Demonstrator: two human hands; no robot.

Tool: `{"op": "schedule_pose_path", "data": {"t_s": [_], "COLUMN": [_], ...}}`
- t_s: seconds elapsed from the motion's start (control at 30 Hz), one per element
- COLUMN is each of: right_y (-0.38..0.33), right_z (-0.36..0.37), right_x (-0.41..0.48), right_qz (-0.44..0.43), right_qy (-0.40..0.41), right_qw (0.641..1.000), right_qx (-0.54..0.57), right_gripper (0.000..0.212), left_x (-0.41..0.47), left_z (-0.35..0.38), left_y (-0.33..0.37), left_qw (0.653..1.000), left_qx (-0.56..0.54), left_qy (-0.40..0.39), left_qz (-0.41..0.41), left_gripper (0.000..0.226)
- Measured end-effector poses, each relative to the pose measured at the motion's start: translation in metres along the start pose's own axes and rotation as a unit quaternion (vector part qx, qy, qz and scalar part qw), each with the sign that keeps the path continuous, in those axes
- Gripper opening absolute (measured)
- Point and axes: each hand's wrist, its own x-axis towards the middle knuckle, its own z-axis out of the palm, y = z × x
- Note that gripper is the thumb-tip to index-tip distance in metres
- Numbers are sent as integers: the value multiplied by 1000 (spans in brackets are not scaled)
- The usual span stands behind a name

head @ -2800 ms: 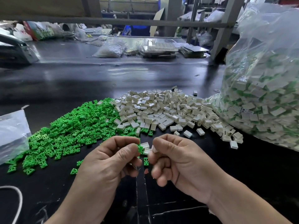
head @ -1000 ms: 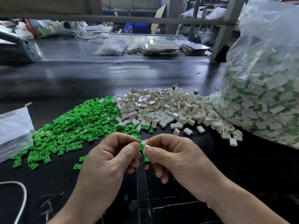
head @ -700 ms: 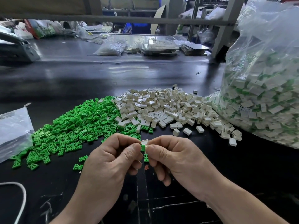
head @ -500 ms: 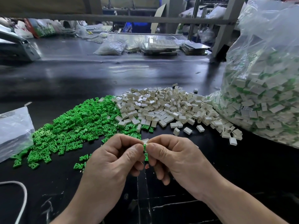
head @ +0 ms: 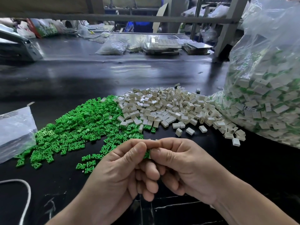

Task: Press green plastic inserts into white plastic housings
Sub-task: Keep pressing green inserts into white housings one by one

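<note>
Right hand [head: 186,168] has met left hand [head: 113,174] — fingers [head: 134,150] hide green insert [head: 147,154].

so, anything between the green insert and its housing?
Nothing visible. The left hand and right hand pinch the green insert thumb to thumb; the housing itself is hidden under the fingers.

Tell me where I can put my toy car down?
Best is the wide bare strip of table behind the green pile and white pile. There's also room between the right hand and the big bag. The piles crowd the middle.
</note>
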Motion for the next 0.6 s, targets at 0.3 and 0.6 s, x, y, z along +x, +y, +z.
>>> {"op": "schedule_pose_path", "data": {"t_s": [0.3, 0.6], "right_y": [2, 3], "right_z": [7, 10], "right_x": [-1, -1], "right_qz": [-20, -8], "right_qy": [41, 38], "right_qw": [998, 999], "right_qx": [-43, -10], "right_gripper": [28, 44], "left_x": [2, 3], "left_z": [3, 1], "left_y": [-4, -7], "left_qw": [999, 996], "left_qx": [-36, -71], "left_qy": [10, -40], "left_qz": [27, 28], "left_gripper": [38, 29]}}
